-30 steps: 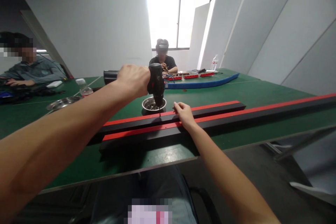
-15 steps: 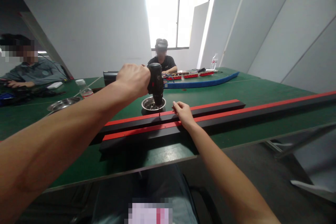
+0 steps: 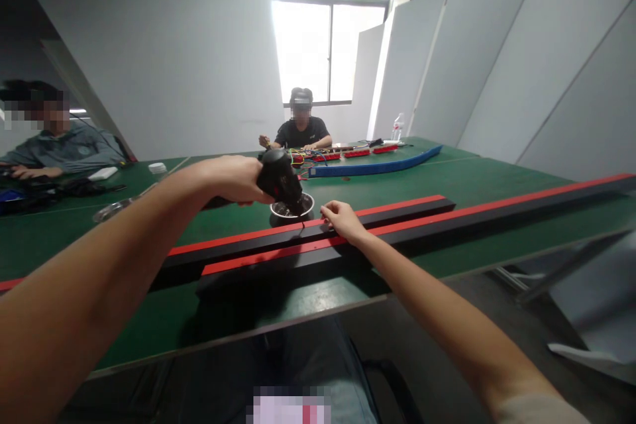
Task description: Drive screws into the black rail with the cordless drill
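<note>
My left hand (image 3: 233, 180) is wrapped round the handle of a black cordless drill (image 3: 278, 173). The drill leans, with its bit slanting down to the red top of the rear black-and-red bar (image 3: 397, 209). Whether the bit touches the bar I cannot tell. Close to the bit, my right hand (image 3: 342, 221) is over the same bar with thumb and fingers pinched; what they hold is too small to make out. A second, longer black-and-red bar (image 3: 477, 225) lies in front, under my right wrist. Behind the drill stands a metal bowl (image 3: 293, 216) of small dark pieces, partly hidden.
A curved blue bar (image 3: 377, 167) lies farther back on the green table (image 3: 497, 169). Red parts with wires (image 3: 356, 153) are beside a co-worker (image 3: 304, 129). Another person (image 3: 74, 136) sits at the left. A bottle (image 3: 397, 127) stands at the back right.
The drill has gone from upright to tilted, and my left hand has moved left and down. My right hand stays pinched near the bar. The whole view has shifted slightly.
</note>
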Motion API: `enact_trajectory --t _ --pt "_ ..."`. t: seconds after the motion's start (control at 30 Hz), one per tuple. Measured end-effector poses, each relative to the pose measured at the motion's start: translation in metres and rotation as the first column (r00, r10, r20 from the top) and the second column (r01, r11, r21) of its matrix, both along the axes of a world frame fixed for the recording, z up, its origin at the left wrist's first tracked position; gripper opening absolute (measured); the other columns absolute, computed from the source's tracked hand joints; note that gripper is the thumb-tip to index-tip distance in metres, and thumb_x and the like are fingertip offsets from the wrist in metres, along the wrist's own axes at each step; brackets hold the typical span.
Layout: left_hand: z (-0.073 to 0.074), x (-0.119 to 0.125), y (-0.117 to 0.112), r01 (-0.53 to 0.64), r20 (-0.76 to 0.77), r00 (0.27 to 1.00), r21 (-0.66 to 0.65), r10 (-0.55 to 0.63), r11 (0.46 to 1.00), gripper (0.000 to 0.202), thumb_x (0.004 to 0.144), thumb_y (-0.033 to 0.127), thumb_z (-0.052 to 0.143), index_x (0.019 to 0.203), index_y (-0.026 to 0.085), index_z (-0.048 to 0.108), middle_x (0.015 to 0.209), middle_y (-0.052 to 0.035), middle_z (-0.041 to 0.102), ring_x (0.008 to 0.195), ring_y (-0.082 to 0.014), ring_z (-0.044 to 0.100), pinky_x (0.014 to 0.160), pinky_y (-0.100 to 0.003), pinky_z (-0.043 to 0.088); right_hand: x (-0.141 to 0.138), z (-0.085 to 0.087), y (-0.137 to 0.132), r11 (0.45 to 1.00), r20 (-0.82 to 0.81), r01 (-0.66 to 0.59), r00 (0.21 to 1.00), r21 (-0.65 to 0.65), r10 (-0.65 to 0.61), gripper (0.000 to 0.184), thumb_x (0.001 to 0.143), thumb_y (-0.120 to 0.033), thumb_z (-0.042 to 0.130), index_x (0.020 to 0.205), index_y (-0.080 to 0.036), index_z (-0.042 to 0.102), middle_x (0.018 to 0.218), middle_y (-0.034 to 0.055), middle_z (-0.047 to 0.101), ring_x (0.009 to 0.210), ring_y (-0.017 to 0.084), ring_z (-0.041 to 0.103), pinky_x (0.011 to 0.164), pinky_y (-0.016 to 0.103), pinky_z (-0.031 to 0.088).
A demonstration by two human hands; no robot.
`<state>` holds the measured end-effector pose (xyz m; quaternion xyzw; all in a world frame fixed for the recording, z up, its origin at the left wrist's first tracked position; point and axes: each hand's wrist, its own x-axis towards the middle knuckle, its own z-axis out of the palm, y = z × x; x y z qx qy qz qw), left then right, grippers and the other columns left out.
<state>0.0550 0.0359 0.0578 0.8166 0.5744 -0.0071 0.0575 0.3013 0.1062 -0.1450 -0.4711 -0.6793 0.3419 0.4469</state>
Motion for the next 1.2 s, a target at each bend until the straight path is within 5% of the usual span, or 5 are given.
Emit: enact_trajectory --t 0.23,0.43,0.63,1.07,1.2 --pt "-0.057 -0.056 -0.015 -0.185 0.596 0.748 -0.235 0.292 0.954 0.031 0.064 0.050 0.083 0.065 0.020 0.075 0.052 -0.0070 0.065 0.044 -0.0206 0.054 0.042 -0.029 0.034 0.066 0.015 0.034 0.981 0.765 0.179 0.621 0.075 -0.172 0.025 0.102 -0.032 0.043 0.104 -0.016 0.062 0.104 0.0183 0.071 0.087 0.026 0.065 0.073 0.031 0.040" --pt "-0.120 -0.075 -0.033 -0.260 0.759 0.357 -0.479 0.544 0.839 0.047 0.071 0.060 0.075 0.064 0.014 0.070 0.059 -0.0108 0.069 0.050 -0.0208 0.061 0.047 -0.028 0.045 0.081 0.001 0.041 0.980 0.815 0.193 0.559 0.052 -0.153 0.034 0.106 -0.035 0.032 0.113 -0.016 0.059 0.110 0.0196 0.071 0.092 0.028 0.067 0.074 0.032 0.039" --pt "-0.161 -0.047 -0.055 -0.108 0.853 -0.031 -0.521 0.521 0.847 0.037 0.072 0.048 0.079 0.071 0.013 0.067 0.062 -0.0072 0.068 0.051 -0.0162 0.062 0.048 -0.025 0.048 0.071 -0.001 0.043 0.981 0.819 0.184 0.552 0.065 -0.158 0.033 0.107 -0.035 0.029 0.115 -0.018 0.057 0.115 0.0183 0.070 0.096 0.027 0.066 0.076 0.031 0.039" --pt "-0.175 -0.048 -0.067 -0.065 0.885 -0.039 -0.465 0.464 0.883 0.039 0.074 0.052 0.078 0.074 0.013 0.069 0.067 -0.0068 0.068 0.057 -0.0170 0.063 0.053 -0.026 0.048 0.066 0.018 0.034 0.992 0.932 0.095 0.344 0.085 -0.113 0.036 0.104 -0.033 0.028 0.118 -0.017 0.058 0.101 0.0205 0.071 0.080 0.028 0.065 0.071 0.035 0.037" --pt "-0.180 -0.048 -0.068 -0.052 0.903 0.023 -0.427 0.429 0.903 0.040 0.077 0.052 0.076 0.072 0.013 0.070 0.067 -0.0068 0.068 0.058 -0.0172 0.064 0.057 -0.028 0.050 0.071 0.014 0.036 0.996 0.921 0.054 0.381 0.066 -0.082 0.035 0.105 -0.034 0.028 0.113 -0.018 0.058 0.101 0.0186 0.071 0.079 0.027 0.064 0.068 0.033 0.036"
